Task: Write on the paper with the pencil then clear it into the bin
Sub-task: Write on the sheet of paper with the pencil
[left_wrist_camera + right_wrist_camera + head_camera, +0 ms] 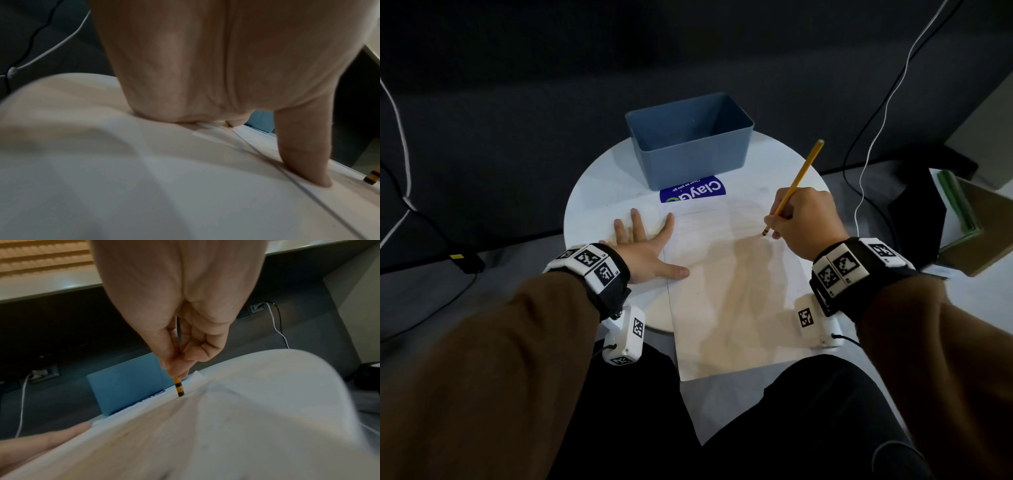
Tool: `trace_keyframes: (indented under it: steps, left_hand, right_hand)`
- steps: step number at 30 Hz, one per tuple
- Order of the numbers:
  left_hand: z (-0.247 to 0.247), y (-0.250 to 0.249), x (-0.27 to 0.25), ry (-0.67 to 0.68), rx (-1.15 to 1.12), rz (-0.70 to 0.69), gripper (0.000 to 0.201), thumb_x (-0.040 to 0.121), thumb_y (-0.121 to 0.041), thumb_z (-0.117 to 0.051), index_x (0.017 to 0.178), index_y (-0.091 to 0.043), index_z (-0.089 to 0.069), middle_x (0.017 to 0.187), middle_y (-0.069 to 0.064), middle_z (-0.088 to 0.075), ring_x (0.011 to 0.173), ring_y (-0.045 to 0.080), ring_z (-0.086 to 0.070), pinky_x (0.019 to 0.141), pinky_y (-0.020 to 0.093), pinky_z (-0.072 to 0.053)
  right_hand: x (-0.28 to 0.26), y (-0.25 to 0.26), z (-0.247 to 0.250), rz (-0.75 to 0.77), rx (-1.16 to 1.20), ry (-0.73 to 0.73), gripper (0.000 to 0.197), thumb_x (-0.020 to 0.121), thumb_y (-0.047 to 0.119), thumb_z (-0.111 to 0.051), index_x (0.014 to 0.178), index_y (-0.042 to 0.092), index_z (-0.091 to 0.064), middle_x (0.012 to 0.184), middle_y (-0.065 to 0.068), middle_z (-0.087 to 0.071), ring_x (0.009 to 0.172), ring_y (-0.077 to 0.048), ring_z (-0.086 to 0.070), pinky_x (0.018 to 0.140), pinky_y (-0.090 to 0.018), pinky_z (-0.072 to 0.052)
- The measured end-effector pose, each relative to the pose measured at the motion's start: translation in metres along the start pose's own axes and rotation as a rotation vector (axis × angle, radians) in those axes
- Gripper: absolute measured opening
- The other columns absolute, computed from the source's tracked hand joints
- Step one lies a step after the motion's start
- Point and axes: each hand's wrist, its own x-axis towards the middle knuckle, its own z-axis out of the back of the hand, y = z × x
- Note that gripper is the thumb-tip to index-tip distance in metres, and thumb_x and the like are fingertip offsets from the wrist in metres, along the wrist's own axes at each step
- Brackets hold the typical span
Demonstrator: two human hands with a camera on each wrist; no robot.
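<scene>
The paper (726, 291) lay flat on the round white table (599, 185), its near end hanging over the table's edge toward the person's lap, faint pencil lines across its far part. Behind it, on the far side of the table, stood the blue bin (690, 150), open and upright, with a blue sticker (693, 191) on the tabletop between bin and sheet. The person's left hand (645, 246) was spread flat, fingers straight and apart, palm on the table and the thumb and forefinger resting over the sheet's left edge, pinning it. The right hand (804, 222) sat on the paper's upper right part, fingers curled and pinched round the yellow pencil (792, 188). The pencil slanted up and away from the hand, its dark tip touching the sheet just left of the fingers
</scene>
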Motion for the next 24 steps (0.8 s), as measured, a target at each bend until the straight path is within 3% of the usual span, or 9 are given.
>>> trace_keyframes:
  steps: [3, 5, 10, 15, 19, 24]
  left_hand:
    - [-0.001, 0.001, 0.0, 0.0, -0.006, 0.0, 0.111, 0.078, -0.079, -0.057, 0.147, -0.052, 0.026, 0.153, 0.014, 0.043, 0.144, 0.043, 0.03, 0.115, 0.068, 0.003]
    - [0.0, 0.0, 0.0, 0.002, -0.009, 0.0, 0.111, 0.078, -0.078, -0.057, 0.147, -0.051, 0.026, 0.153, 0.014, 0.043, 0.144, 0.044, 0.031, 0.115, 0.068, 0.003]
    - [0.0, -0.001, -0.002, 0.003, -0.021, -0.003, 0.111, 0.078, -0.078, -0.057, 0.148, -0.051, 0.025, 0.153, 0.014, 0.042, 0.143, 0.044, 0.031, 0.114, 0.067, 0.005]
    - [0.001, -0.001, -0.003, 0.014, -0.044, -0.013, 0.112, 0.078, -0.077, -0.058, 0.148, -0.05, 0.025, 0.152, 0.015, 0.043, 0.143, 0.044, 0.032, 0.113, 0.067, 0.005]
    - [0.001, -0.001, -0.002, 0.014, -0.024, -0.01, 0.111, 0.079, -0.077, -0.058, 0.148, -0.05, 0.026, 0.152, 0.015, 0.045, 0.143, 0.044, 0.032, 0.113, 0.07, 0.005]
    - [0.001, -0.001, 0.0, 0.021, -0.038, -0.01, 0.112, 0.08, -0.075, -0.059, 0.148, -0.05, 0.026, 0.151, 0.014, 0.046, 0.142, 0.044, 0.034, 0.112, 0.07, 0.006]
  right_hand:
    - [0.004, -0.007, 0.004, -0.018, -0.019, -0.036, 0.023, 0.093, 0.014, -0.072, 0.072, 0.016, -0.062, 0.07, -0.004, -0.069, 0.065, -0.016, -0.072, 0.072, -0.033, -0.061]
    - [0.004, -0.008, 0.005, -0.033, -0.029, -0.04, 0.022, 0.093, 0.014, -0.072, 0.073, 0.016, -0.061, 0.072, -0.004, -0.069, 0.067, -0.018, -0.072, 0.075, -0.037, -0.062]
    - [0.001, 0.014, -0.012, 0.046, 0.04, -0.017, 0.021, 0.093, 0.016, -0.072, 0.074, 0.019, -0.062, 0.074, -0.003, -0.068, 0.068, -0.017, -0.071, 0.073, -0.029, -0.059]
    - [0.001, 0.03, -0.03, 0.09, 0.053, 0.045, 0.019, 0.092, 0.017, -0.073, 0.076, 0.018, -0.064, 0.079, -0.005, -0.068, 0.071, -0.019, -0.07, 0.078, -0.033, -0.06]
    - [0.004, 0.015, -0.017, 0.045, 0.004, 0.02, 0.018, 0.093, 0.014, -0.07, 0.076, 0.014, -0.063, 0.077, -0.006, -0.067, 0.071, -0.021, -0.071, 0.077, -0.037, -0.061]
    - [0.003, 0.004, -0.006, 0.007, -0.027, -0.026, 0.021, 0.092, 0.016, -0.071, 0.073, 0.017, -0.062, 0.075, -0.004, -0.069, 0.07, -0.02, -0.072, 0.073, -0.031, -0.059]
